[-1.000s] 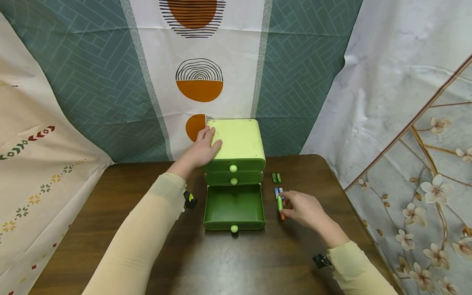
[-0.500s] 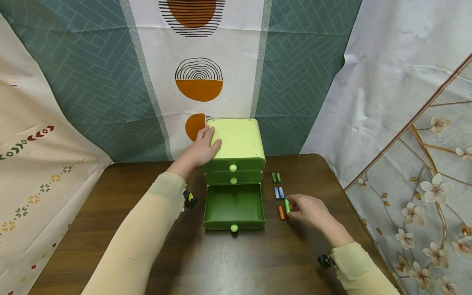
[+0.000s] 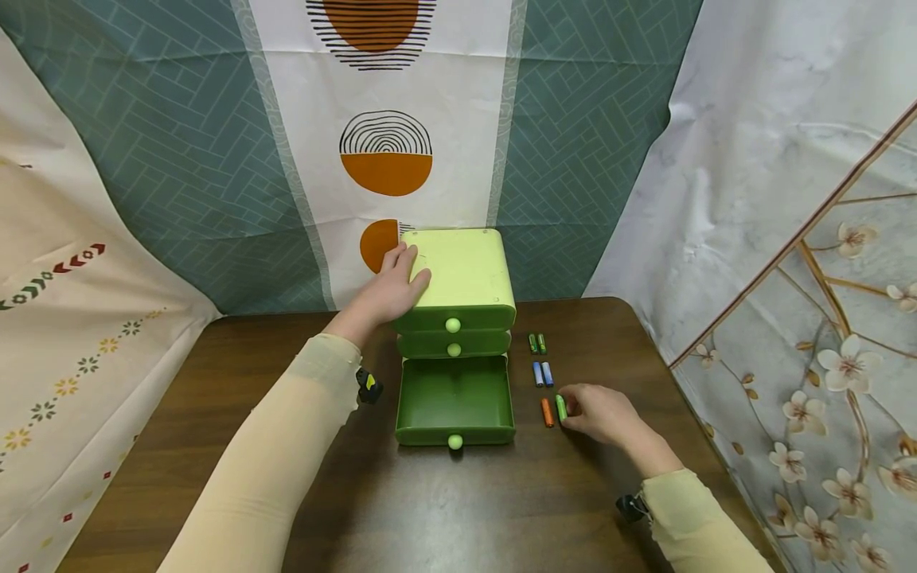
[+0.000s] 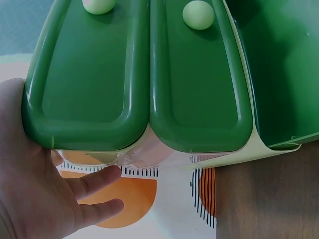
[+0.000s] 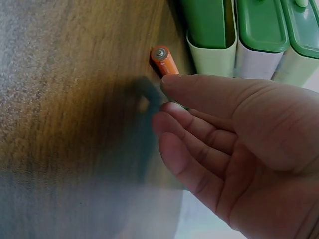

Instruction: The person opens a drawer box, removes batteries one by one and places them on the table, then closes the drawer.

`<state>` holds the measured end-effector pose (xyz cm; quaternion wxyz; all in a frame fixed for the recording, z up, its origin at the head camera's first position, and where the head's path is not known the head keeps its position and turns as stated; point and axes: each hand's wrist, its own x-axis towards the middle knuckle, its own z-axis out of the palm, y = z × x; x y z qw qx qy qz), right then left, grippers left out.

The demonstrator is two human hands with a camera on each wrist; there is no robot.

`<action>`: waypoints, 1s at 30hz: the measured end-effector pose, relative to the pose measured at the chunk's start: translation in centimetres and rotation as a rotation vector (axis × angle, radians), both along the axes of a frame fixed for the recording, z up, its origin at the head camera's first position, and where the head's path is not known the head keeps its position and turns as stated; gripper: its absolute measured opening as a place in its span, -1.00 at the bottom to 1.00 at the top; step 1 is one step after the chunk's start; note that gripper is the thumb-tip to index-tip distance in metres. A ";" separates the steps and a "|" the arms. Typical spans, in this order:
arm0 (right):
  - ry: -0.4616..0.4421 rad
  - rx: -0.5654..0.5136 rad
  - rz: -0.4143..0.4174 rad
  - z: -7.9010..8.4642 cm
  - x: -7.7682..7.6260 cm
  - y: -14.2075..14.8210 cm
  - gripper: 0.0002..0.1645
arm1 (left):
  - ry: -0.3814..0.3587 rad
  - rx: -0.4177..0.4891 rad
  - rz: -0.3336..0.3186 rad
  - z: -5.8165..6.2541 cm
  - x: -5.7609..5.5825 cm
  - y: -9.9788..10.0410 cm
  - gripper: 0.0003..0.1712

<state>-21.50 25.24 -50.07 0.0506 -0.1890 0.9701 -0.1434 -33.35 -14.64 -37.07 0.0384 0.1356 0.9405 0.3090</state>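
My left hand (image 3: 387, 294) rests on the top left edge of a small green chest of drawers (image 3: 466, 267). In the left wrist view its fingers (image 4: 97, 211) lie loosely extended along the chest's side. My right hand (image 3: 598, 412) pinches a light green battery (image 3: 561, 407) between thumb and fingertips, down at the table. Just left of it lies an orange battery (image 3: 548, 412), roughly parallel. In the right wrist view the orange battery (image 5: 164, 60) shows past the thumb, while the green one is mostly hidden by the fingers.
The bottom drawer (image 3: 454, 438) is pulled out; the two above are pushed in. Two blue batteries (image 3: 542, 374) and two dark green batteries (image 3: 537, 344) lie in pairs on the wooden table (image 3: 444, 509), right of the chest. Patterned cloths (image 3: 595, 143) hang around the table.
My right hand has moved the light green battery from over the orange one to its right side, then slightly down beside it. The left hand has stayed on the chest.
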 end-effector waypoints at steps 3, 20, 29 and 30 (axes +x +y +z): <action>-0.007 0.008 0.003 -0.2 -0.1 0.0 -0.44 | 0.001 0.003 0.000 0.0 0.0 0.0 -0.07; -0.032 0.019 0.000 -0.8 -0.5 -0.2 -0.44 | -0.001 0.010 -0.007 -0.1 -0.1 -0.1 -0.07; -0.046 0.018 -0.009 -1.1 -0.6 -0.3 -0.42 | 0.000 0.009 -0.006 -0.3 -0.2 -0.1 -0.07; -0.047 0.017 -0.010 -1.1 -0.6 -0.3 -0.42 | 0.001 0.011 -0.006 -0.3 -0.2 -0.1 -0.07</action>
